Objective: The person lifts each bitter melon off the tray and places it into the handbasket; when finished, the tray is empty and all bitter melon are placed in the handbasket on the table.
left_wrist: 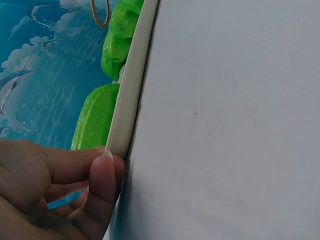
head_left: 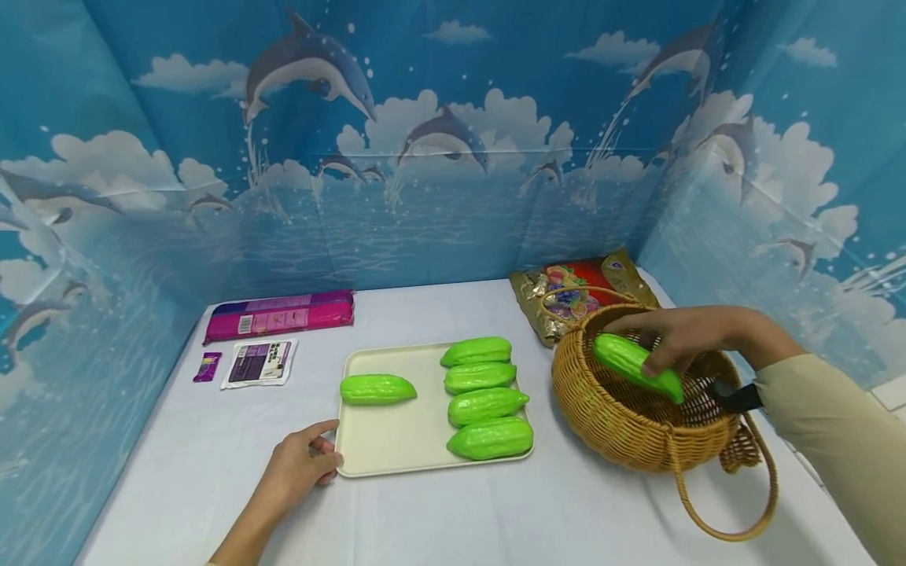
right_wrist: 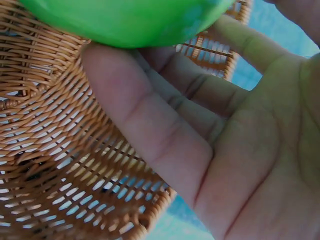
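Note:
My right hand (head_left: 675, 338) grips a bright green, ridged bitter melon (head_left: 630, 362) over the opening of a round wicker basket (head_left: 602, 413). In the right wrist view, the fingers touch the underside of this bitter melon (right_wrist: 135, 22), and the woven basket wall (right_wrist: 75, 130) shows below. With thumb and fingertips, my left hand (head_left: 300, 464) pinches the near left edge of a cream tray (head_left: 396, 440); the left wrist view shows the pinch at the tray's rim (left_wrist: 127, 100). On the tray, one bitter melon (head_left: 377, 389) lies at the left and several more (head_left: 488, 406) form a column at the right.
Behind the basket lies a gold and red fruit-print bag (head_left: 587, 287). At the back left are a long pink-purple packet (head_left: 283, 316), a white and purple pouch (head_left: 260, 363) and a small purple packet (head_left: 208, 367). One basket handle (head_left: 736, 536) hangs toward the front.

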Demonstrator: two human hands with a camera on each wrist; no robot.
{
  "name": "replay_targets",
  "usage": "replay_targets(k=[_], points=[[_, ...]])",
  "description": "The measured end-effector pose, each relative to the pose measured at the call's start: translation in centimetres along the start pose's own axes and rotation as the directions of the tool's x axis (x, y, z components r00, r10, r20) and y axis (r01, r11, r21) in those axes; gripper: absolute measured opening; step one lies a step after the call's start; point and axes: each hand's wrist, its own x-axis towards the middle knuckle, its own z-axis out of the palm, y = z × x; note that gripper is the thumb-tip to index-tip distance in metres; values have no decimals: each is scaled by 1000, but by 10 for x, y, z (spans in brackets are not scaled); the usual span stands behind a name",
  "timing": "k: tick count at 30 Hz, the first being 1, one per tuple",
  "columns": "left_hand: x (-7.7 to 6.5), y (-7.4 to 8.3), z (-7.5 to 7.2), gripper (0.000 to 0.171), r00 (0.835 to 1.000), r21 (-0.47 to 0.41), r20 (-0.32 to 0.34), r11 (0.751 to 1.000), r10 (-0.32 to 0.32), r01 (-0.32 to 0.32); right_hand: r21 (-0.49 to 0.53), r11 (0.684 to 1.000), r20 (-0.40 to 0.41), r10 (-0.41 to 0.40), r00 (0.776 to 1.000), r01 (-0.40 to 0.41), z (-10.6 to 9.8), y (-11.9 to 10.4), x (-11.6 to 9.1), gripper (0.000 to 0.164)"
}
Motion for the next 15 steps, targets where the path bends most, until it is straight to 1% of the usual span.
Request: replay_targets(k=[2, 5, 10, 15], points=[[2, -1, 1, 58, 1000, -4, 2, 1000, 2, -2, 13, 1000, 24, 26, 999, -27, 0, 0, 6, 94], [3, -1, 2, 59, 1000, -5, 1, 1000, -6, 6, 5, 998, 42, 55, 998, -55, -1, 1, 14, 93], [2, -1, 2, 59, 1000, -2, -3, 1000, -27, 27, -1, 996, 44, 90, 995, -90, -3, 6, 28, 92], [1, -1, 2, 60, 1000, -9, -1, 1000, -25, 25, -22, 991, 63, 130, 990, -129, -2, 11, 37, 94]])
